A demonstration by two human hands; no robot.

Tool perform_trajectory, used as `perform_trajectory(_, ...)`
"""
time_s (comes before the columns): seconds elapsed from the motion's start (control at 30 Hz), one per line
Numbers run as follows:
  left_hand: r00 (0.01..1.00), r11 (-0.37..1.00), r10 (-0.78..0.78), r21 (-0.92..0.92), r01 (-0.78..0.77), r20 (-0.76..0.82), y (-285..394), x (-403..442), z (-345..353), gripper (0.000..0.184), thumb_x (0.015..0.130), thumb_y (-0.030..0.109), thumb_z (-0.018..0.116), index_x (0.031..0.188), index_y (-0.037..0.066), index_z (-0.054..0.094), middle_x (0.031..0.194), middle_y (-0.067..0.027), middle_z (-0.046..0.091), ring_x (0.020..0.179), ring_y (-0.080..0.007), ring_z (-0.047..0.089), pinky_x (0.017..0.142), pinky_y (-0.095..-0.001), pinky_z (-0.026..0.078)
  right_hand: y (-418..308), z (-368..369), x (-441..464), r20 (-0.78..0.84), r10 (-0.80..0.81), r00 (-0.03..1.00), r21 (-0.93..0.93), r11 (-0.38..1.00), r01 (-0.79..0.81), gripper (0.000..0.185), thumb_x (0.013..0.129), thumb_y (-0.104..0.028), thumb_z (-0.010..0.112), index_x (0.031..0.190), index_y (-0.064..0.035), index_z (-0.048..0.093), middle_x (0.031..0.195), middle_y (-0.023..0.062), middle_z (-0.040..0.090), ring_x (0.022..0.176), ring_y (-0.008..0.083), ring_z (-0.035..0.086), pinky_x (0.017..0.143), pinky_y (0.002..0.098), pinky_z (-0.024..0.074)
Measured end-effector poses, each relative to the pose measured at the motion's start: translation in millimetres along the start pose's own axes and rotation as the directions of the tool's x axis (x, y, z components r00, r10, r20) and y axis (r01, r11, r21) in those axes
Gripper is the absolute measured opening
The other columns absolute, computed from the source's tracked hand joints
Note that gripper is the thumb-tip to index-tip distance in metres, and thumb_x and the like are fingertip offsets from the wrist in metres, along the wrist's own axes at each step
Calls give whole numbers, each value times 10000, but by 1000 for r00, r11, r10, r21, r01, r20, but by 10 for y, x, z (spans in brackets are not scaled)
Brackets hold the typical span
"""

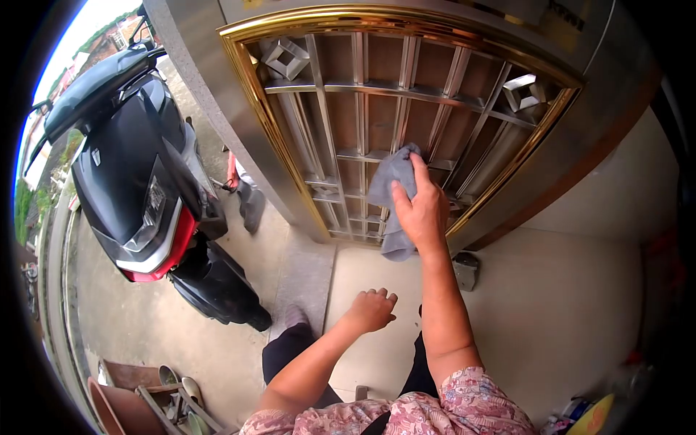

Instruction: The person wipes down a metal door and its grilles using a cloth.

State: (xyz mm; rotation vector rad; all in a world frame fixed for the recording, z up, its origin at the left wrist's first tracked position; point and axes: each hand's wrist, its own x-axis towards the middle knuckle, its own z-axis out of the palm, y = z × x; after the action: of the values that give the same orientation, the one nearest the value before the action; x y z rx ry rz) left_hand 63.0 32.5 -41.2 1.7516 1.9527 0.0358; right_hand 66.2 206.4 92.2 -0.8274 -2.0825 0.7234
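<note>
A grey cloth (391,181) is bunched in my right hand (422,206), which presses it against the metal lattice (362,87) of a door panel framed in gold trim (272,138). The cloth's lower end hangs down past the bottom of the lattice. My left hand (372,310) is held lower, above the tiled floor and away from the door, with nothing in it and its fingers bent but apart.
On the left stands a black and red scooter (130,174). Shoes and a basin (130,406) lie at the lower left. A dark block (466,270) sits at the door's foot. Assorted items are at the lower right.
</note>
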Motion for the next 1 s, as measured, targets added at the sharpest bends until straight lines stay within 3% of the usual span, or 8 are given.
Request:
perform_trajectory(0.13, 1000, 1000, 1, -3, 0, 18, 32, -17, 18, 429, 832, 345, 637, 1157, 92, 515, 1040, -143, 574, 964, -338, 586, 815, -455, 478, 125, 239, 33, 1, 46, 999, 785, 619, -29, 486, 819, -144, 649, 1250, 36, 518, 1089, 127, 629, 882, 192, 601, 830, 303, 474)
perform_trajectory(0.23, 1000, 1000, -10, -9, 10, 15, 36, -20, -37, 444, 832, 350, 639, 1177, 100, 513, 1056, -145, 575, 969, -338, 591, 820, -454, 481, 150, 138, -7, 109, 90, 990, 834, 534, -140, 501, 816, -145, 655, 1250, 57, 507, 1095, 148, 642, 970, 185, 606, 878, 307, 457)
perform_trajectory(0.37, 999, 999, -32, -12, 32, 12, 27, -46, -110, 442, 829, 350, 647, 1173, 105, 516, 1059, -151, 578, 961, -346, 601, 818, -452, 485, -49, 198, -92, -275, -138, 952, 427, 869, 250, 499, 792, -158, 668, 1241, 17, 535, 1070, 176, 642, 938, 244, 640, 806, 338, 499)
perform_trajectory(0.5, 999, 1000, -22, -16, 22, -24, -7, -89, -97, 424, 815, 340, 664, 1131, 92, 527, 1039, -152, 581, 952, -348, 605, 809, -448, 490, -69, 327, -116, -11, -214, 977, -276, 940, 202, 565, 772, -179, 652, 1295, -41, 488, 1038, 182, 627, 913, 402, 614, 702, 472, 514)
perform_trajectory(0.67, 996, 1000, -19, -22, 18, -82, -6, -161, -82, 421, 794, 340, 683, 1100, 90, 538, 1014, -146, 585, 928, -341, 613, 797, -444, 493, -260, 548, -20, -18, -77, 997, 237, 968, 79, 517, 782, -147, 674, 1244, 29, 523, 1016, 194, 649, 849, 258, 638, 766, 330, 505)
perform_trajectory(0.77, 996, 1000, -15, -16, 13, -89, -2, -196, -110, 426, 793, 345, 684, 1102, 92, 537, 1013, -142, 586, 922, -338, 615, 796, -438, 494, -298, 582, 88, 55, 64, 996, 736, 672, -83, 504, 770, -111, 688, 1202, 96, 531, 997, 153, 664, 898, 136, 604, 829, 305, 479)
perform_trajectory(0.9, 994, 1000, -22, -8, 21, -111, 3, -243, -165, 424, 799, 349, 680, 1103, 91, 537, 1015, -142, 586, 928, -337, 615, 795, -433, 496, -171, 392, 57, 45, -154, 987, 48, 987, 152, 484, 762, -140, 674, 1208, 15, 566, 996, 213, 659, 856, 282, 671, 780, 350, 512)
perform_trajectory(1.0, 992, 1000, -14, -14, 12, -127, -19, -262, -165, 423, 803, 351, 678, 1105, 89, 538, 1006, -141, 590, 927, -335, 615, 791, -436, 495, -453, 143, 58, 171, -121, 978, -461, 867, 188, 498, 754, -200, 651, 1221, -48, 571, 941, 213, 649, 827, 361, 653, 726, 425, 525)
